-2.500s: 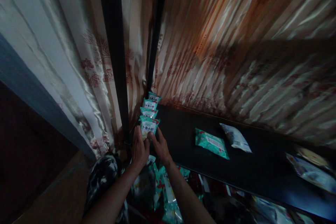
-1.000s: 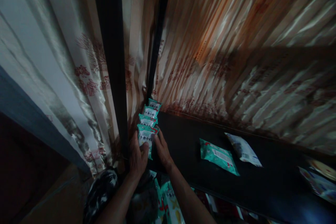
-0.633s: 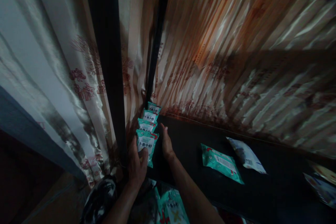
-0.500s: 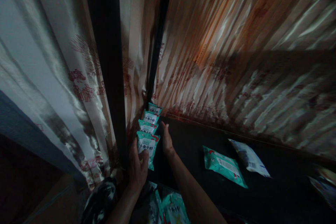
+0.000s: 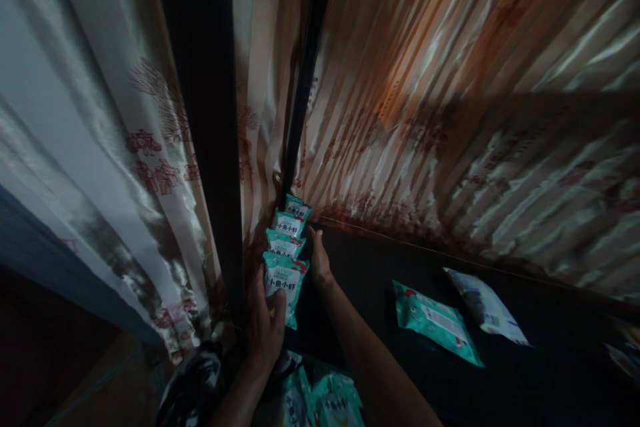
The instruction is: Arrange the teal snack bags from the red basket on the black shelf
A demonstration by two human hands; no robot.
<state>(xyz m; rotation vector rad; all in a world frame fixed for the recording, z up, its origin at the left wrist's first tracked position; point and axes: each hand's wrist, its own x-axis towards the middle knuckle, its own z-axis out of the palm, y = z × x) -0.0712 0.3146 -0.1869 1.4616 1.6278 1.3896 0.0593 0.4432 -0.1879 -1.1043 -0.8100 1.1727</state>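
Observation:
A green-and-white snack packet [image 5: 283, 280] stands at the front of a row, and my left hand [image 5: 265, 313] grips its lower left side with the thumb across the front. Behind it, several matching packets [image 5: 289, 224] stand upright one behind another, running back to the corner post. My right hand [image 5: 320, 257] is beside the row on its right, fingers stretched toward the rear packets. Whether its fingertips touch them I cannot tell.
On the black shelf [image 5: 360, 267] to the right lie a green packet [image 5: 437, 322] and a white packet [image 5: 486, 305]. More green packets [image 5: 335, 403] are below the shelf's front edge. A dark post [image 5: 207, 113] rises at the left, with printed curtains [image 5: 400, 147] behind.
The whole view has shifted slightly. My left hand keeps its hold on the front packet, and my right hand stays beside the row.

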